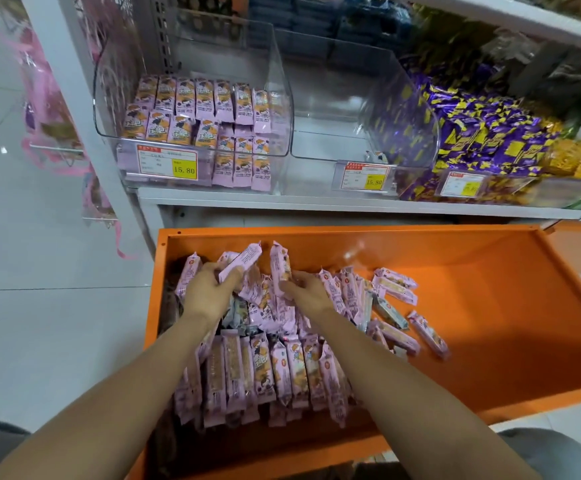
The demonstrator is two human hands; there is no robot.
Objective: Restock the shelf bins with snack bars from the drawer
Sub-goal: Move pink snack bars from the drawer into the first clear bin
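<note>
**Now both hands are in the drawer, and the shelf is only part filled**

Down in the orange drawer (489, 306) the person is working two-handed. The left hand (209, 296) has its fingers curled round one pink bar (244, 259), which is clear of the heap and tilted up to the right. The right hand (311, 294) pinches a second pink bar (279, 265), nearly upright just beside it. Whether either palm hides more bars cannot be told.

Under the hands lies the heap of snack bars (282, 372), in rows near the person and a loose scatter toward the right. Plenty remains to move.

Up on the shelf, the left bin (264, 53) has pink bars in rows across its floor with lots of room above, so it looks part done. The middle bin (334, 98) shows bare clear walls and perhaps one stray packet at its front lip. It looks barely begun, if it is meant for these bars at all. To its right, purple-and-yellow packets (483, 133) are heaped high.

Hard to make out:
- the wrapper print
- the price tags (167, 162), apart from a yellow 15.80
- the blurred upper shelf (316, 15)
- the shelf's cut-off right end
- a few greyish packets (238, 311) mixed into the heap
</note>
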